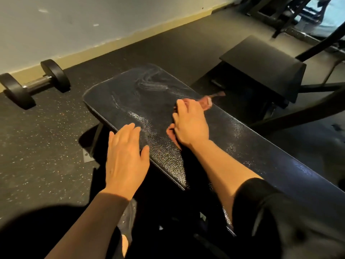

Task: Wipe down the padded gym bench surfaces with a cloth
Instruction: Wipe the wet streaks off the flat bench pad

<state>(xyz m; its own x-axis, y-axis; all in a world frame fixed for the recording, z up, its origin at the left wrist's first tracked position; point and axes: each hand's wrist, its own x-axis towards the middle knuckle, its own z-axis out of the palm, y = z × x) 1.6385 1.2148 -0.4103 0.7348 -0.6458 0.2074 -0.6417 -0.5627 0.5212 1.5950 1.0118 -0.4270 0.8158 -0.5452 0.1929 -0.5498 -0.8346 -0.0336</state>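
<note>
The right hand [190, 124] presses down on a reddish cloth [205, 102] on the padded gym bench [130, 101], fingers bent over the fabric and bunching it against the pad; most of the cloth is hidden beneath the palm, with one blurred end showing past the fingertips at the bench's far edge and a small fold showing beside the thumb; whether the thumb pinches that fold cannot be told. The left hand [127, 156] lies flat at the bench's near edge, fingers straight and together, thumb spread onto the pad, holding nothing; its fingertips rest on the padding while the heel of the hand hangs over the near side.

The bench pad is dark, grained and glossy; streaks and swirls of wetness show on its end beyond the right hand, and the grain shines under the light between the two hands. The pad runs off the frame's lower right, so its full length is cut off; part of its frame and a floor plate show below the near edge, the rest lost in shadow.

Left of the bench a black dumbbell [33, 83] lies on the speckled rubber floor [46, 146], close to the wall's skirting. Beyond the bench stands a second black padded seat [265, 66] on a dark frame; further machine frames behind it are cut off and too dim to make out.
</note>
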